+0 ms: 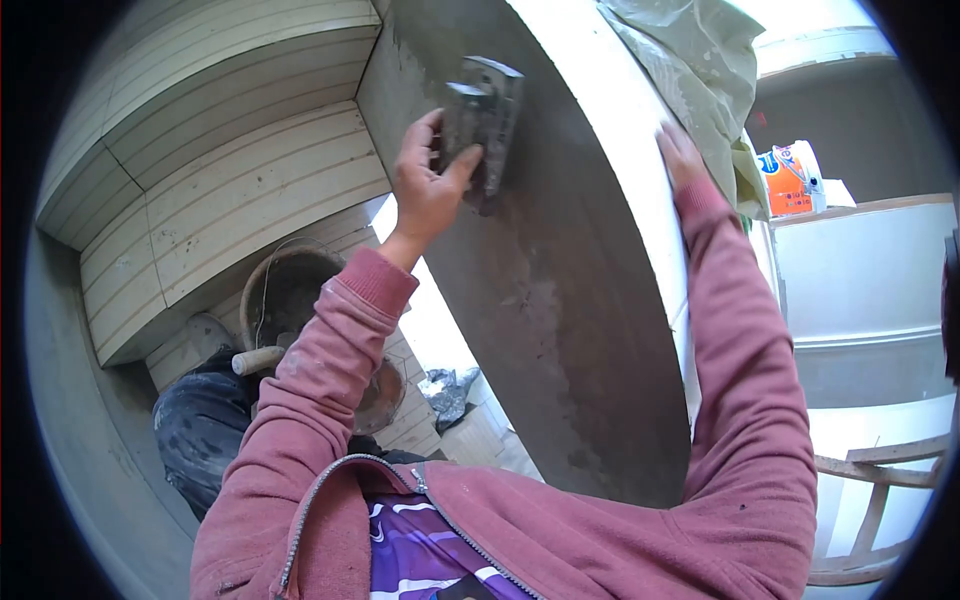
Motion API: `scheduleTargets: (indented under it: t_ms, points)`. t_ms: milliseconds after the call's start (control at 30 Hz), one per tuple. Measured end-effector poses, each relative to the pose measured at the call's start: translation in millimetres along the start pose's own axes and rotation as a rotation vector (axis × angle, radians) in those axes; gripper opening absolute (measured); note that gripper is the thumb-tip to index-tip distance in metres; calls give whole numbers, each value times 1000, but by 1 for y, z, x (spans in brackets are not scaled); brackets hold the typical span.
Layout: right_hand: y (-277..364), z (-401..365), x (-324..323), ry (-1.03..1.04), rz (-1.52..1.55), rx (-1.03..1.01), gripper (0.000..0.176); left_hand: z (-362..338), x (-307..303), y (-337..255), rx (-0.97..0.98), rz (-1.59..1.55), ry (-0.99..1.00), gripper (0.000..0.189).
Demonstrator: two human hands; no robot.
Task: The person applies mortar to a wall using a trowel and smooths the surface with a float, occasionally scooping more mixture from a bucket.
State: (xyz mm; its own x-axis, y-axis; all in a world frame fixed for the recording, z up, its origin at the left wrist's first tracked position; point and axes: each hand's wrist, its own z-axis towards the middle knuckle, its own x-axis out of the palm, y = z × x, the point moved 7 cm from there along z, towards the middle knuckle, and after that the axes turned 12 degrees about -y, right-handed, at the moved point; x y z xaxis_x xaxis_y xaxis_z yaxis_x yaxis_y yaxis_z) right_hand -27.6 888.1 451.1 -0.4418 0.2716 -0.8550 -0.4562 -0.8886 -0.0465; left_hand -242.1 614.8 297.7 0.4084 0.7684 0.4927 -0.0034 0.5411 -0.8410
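My left hand (425,190) is wrapped around the handle of a plastering trowel (500,120), its metal blade smeared with grey. The trowel lies over the upper part of a long grey plastered face (570,330), which is darker and damp-looking in patches. Along one side of that face runs a white ledge (585,65). My right hand (680,158) rests flat on it with fingers stretched out, beside a crumpled greenish plastic sheet (700,70). Part of that hand is washed out by bright light.
Below my left arm stand a round bucket (262,300) and a pale cylindrical handle (257,360). Crumpled plastic (448,395) lies on the floor. Striped panels (240,200) form a corner at left. At right are an orange-and-white tub (790,180) and a wooden frame (875,520).
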Motion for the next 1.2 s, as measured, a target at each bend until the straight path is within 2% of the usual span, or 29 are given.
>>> scheduleTargets:
  t_ms: [33,67,133,200,267,300,333,367,400,467,500,533,567,600,667,700,767,833,867,900,933,1000,1067,1100,1200]
  points:
    - [-16,-26,-19,13,-31,199,49,-3,12,-14,128,35,58,43]
    - [-46,-60,-27,30,-124,184,49,-8,23,-26,256,73,117,44]
    - [-63,-104,-52,28,-126,321,50,-17,40,-41,244,114,137,43]
    - [-46,-109,-67,-12,-94,520,49,-31,58,-68,403,149,82,42]
    - [-49,-107,-63,31,-194,467,49,-60,78,-114,583,149,54,43]
    - [-49,-104,-59,75,-297,415,49,-84,94,-140,666,104,186,46]
    - [-43,-105,-61,34,-144,350,47,-112,104,-163,744,57,318,49]
    - [-35,-106,-63,6,10,284,46,-136,107,-176,688,-47,397,50]
    - [-43,-101,-61,-23,-109,420,45,-150,109,-184,634,-154,474,51]
    - [-42,-100,-61,-14,-129,460,46,-132,90,-173,657,-54,367,49]
    - [-43,-99,-60,-5,-165,465,48,-110,72,-157,707,-7,197,45]
    - [-46,-101,-60,3,-205,477,51,-84,57,-122,509,22,114,41]
    - [-65,-104,-50,52,-213,403,51,-56,40,-88,291,-14,26,42]
    - [-61,-105,-52,59,-218,418,51,-31,25,-63,228,145,-56,41]
    - [-41,-101,-61,48,-235,555,52,10,16,-3,99,89,-66,38]
    - [-41,-101,-61,68,-226,573,53,12,20,2,104,87,-63,38]
    - [-42,-99,-60,59,-232,573,53,11,31,15,42,-115,-19,39]
    - [-46,-104,-60,69,-239,582,53,-29,42,-24,38,-44,73,41]
    - [-46,-102,-60,74,-243,576,53,-58,48,-38,268,102,99,42]
    - [-45,-101,-59,79,-244,568,53,-97,57,-63,365,89,179,44]
    - [-42,-100,-58,80,-238,567,53,-138,64,-95,593,88,234,43]
    - [-37,-100,-61,82,-255,600,54,-232,76,-106,613,11,487,42]
    - [-41,-101,-60,81,-255,589,54,-280,65,-110,654,-38,615,49]
    - [-43,-101,-59,87,-255,581,54,-277,64,-103,662,-36,609,49]
    - [-42,-102,-61,77,-239,592,54,-235,55,-75,654,186,382,56]
